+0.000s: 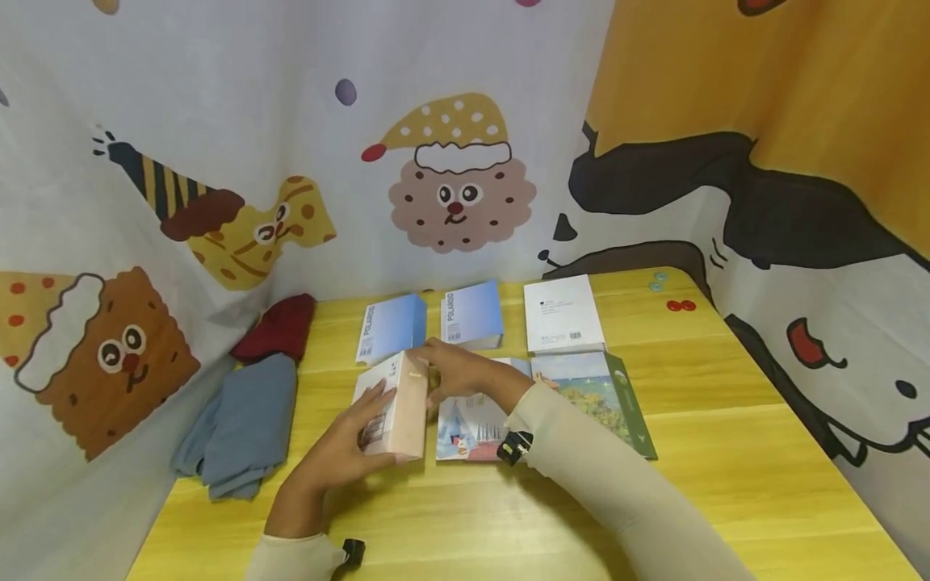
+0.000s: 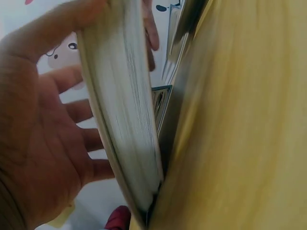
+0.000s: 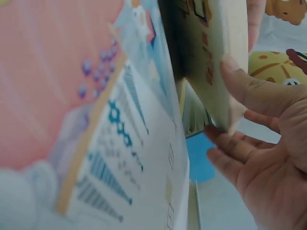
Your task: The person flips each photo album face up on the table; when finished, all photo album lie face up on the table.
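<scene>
A thick pale book (image 1: 407,411) is held tilted up between 2 hands, left of the middle of the wooden surface (image 1: 726,468), just beside an illustrated book (image 1: 472,424); whether its lower edge touches the surface I cannot tell. The left hand (image 1: 349,448) grips it from the near left side, fingers spread over the cover and thumb round the near edge. The right hand (image 1: 461,371) grasps its far right corner, thumb and fingers on different sides of it. The illustrated book lies partly under the right forearm, next to a book with a seaside cover (image 1: 581,383). Beyond them are 2 blue books marked POLAROID (image 1: 392,327) and a white book (image 1: 563,315) with a barcode. At the left lie a folded grey-blue cloth (image 1: 250,424) and a dark red cloth (image 1: 279,327); 2 red pieces (image 1: 675,306) and some pale blue pieces (image 1: 657,287) lie far right. A cartoon-print curtain (image 1: 450,48) hangs behind
</scene>
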A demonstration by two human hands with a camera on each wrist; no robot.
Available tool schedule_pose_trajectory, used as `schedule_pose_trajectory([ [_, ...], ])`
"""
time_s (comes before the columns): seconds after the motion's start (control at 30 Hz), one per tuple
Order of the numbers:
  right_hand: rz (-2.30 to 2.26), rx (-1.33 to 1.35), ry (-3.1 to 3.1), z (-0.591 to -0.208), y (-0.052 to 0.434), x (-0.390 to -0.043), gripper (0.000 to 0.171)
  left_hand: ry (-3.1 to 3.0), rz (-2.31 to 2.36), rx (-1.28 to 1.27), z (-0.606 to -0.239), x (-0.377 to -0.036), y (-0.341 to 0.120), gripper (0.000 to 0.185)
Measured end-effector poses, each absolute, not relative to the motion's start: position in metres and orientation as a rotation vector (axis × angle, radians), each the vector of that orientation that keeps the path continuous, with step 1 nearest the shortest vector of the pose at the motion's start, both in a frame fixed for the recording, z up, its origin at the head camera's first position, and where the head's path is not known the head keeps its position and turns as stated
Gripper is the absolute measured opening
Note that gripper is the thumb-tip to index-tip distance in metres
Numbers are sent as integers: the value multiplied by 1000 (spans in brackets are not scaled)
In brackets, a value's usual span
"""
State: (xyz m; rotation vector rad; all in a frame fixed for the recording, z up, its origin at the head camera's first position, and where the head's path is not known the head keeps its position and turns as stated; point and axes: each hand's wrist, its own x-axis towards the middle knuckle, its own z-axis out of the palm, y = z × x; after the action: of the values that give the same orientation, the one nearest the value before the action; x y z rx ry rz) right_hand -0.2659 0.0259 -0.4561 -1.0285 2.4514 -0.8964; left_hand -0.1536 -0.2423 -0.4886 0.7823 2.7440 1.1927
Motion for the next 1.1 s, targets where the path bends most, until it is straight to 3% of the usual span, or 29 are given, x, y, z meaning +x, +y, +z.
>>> schedule_pose_trajectory([
  [0.17, -1114, -1108, 2400, -450, 32, -266, 89, 2734, 1287, 876, -482, -153, -245, 103],
  [0.7, -1528, -843, 2140, -452, 21, -242, 95, 2464, 1708, 966, -483, -156, -255, 103],
  [1.1, -1419, -840, 2335, -461, -3, -223, 89, 2229, 1919, 1099, -480, -153, -262, 110],
])
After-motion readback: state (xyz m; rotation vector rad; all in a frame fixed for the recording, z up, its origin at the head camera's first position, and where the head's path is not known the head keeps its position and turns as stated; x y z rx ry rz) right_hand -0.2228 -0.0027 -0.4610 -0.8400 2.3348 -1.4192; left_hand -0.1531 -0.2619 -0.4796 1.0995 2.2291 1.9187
